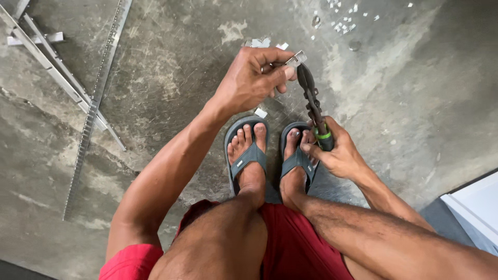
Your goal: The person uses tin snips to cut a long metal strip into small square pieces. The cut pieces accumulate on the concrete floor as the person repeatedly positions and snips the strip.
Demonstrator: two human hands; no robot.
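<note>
My left hand (254, 78) pinches a small bright metal piece (294, 58) between thumb and fingers, held above the floor. My right hand (338, 153) grips the handles of dark tin snips (310, 96), whose jaws point up and meet the metal piece. Both hands work over my feet in grey sandals (248, 155), with my knees and red shorts at the bottom of the view.
Long perforated metal strips (96, 103) and channel rails (49, 62) lie on the concrete floor at left. Small metal offcuts (345, 23) are scattered at the top right and near my toes. A white panel (474, 207) sits at the right edge.
</note>
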